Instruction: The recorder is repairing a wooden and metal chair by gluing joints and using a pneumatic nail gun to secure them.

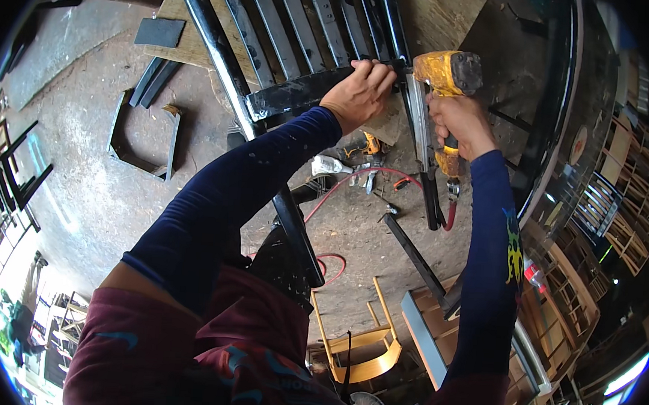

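Observation:
A black slatted chair frame (302,88) leans in front of me, its glossy long rails running toward my legs. My left hand (358,93) is closed over the end of its black crosspiece, near the right-hand rail. In my right hand (461,125) is a worn yellow and black air nail gun (443,69), gripped by its handle. Its head sits beside the corner where the crosspiece meets the rail. A silvery bar (419,122) runs alongside the handle. From the handle's lower end a red air hose (450,215) leads away. The gun's nose is hidden from view.
A yellow drill (366,147) and other hand tools lie on the concrete floor below the frame. Black curved frame pieces (119,132) rest at the left. A pale wooden chair (362,363) stands near my legs. Stacked wooden frames (615,196) line the right. The hose loops across the floor.

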A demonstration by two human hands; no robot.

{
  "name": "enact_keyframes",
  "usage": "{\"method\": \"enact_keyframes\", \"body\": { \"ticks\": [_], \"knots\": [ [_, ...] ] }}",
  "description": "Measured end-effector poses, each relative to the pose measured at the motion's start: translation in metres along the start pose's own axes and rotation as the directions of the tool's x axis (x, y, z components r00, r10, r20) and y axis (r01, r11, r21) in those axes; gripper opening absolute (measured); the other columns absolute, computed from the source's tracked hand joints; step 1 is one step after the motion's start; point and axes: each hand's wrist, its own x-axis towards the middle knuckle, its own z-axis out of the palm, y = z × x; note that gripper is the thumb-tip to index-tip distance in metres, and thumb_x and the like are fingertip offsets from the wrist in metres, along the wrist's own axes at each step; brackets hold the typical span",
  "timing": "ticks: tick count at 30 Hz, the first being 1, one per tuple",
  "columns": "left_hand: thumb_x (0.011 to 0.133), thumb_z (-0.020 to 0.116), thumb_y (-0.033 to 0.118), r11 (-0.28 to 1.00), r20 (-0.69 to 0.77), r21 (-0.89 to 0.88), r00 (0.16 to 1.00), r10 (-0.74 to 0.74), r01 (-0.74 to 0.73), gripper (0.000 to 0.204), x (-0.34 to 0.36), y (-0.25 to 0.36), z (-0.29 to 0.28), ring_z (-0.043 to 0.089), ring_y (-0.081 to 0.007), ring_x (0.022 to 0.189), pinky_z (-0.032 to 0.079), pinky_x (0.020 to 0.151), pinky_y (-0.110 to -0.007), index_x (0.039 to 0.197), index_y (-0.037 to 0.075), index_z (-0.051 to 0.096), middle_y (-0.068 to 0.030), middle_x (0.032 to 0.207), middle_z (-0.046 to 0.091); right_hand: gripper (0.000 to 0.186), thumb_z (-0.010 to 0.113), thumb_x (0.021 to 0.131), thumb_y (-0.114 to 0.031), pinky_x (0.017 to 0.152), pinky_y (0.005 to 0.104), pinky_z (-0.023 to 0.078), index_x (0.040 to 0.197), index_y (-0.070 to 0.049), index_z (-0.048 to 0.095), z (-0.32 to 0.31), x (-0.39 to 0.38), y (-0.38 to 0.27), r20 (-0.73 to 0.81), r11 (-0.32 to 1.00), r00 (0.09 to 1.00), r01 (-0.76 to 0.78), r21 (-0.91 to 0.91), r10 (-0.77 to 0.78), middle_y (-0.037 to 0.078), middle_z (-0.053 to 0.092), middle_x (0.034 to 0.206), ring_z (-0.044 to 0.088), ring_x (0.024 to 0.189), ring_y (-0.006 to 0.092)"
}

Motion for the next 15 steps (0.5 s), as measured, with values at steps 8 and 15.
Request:
{"method": "enact_keyframes", "body": {
  "ticks": [8, 15],
  "knots": [
    [0.090, 0.051, 0.027, 0.999, 0.130, -0.053, 0.991, 0.016, -0.009, 0.049, 0.000, 0.001, -0.003, 0.052, -0.0284, 0.103, 0.045, 0.085, -0.039, 0.126, -0.005, 0.061, -0.0130, 0.114, 0.059, 0.030, 0.057, 0.084, -0.005, 0.045, 0.0256, 0.040, 0.114, -0.004, 0.061, 0.006, 0.003, -0.006, -0.037, 0.998, 0.999, 0.017, 0.059, -0.015, -0.006, 0.046, 0.064, 0.043, 0.047, 0.0062],
    [0.087, 0.054, 0.031, 1.000, 0.041, 0.011, 0.999, -0.015, 0.015, 0.031, -0.001, 0.002, 0.004, 0.052, -0.0272, 0.100, 0.045, 0.081, -0.041, 0.096, 0.012, 0.077, -0.0056, 0.099, 0.057, 0.035, 0.055, 0.084, -0.004, 0.046, 0.0266, 0.041, 0.118, -0.005, 0.058, -0.002, 0.009, -0.010, 0.025, 0.998, 1.000, -0.004, 0.060, 0.002, -0.006, 0.045, 0.063, 0.043, 0.047, 0.0059]
  ]
}}
